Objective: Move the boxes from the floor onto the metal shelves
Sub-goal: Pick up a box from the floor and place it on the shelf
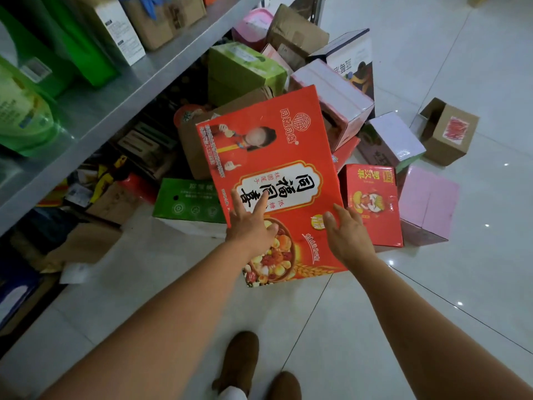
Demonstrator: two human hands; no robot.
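Shelves of metal [115,90] were seen up and left of the left hand [251,226], whose fingers were spread straight on the large red box [274,157], propped against the floor pile. The right hand [349,238] was laid open at that box's right edge, a small red box [375,206] just beyond.

Big red box [274,174] covers most of the brown carton [190,151] behind it and a corner of the green box [184,203] left of it. Printed face on it is blurred. Left of it, metal shelf [121,90] cut by frame edges; clutter beneath too dark to tell.
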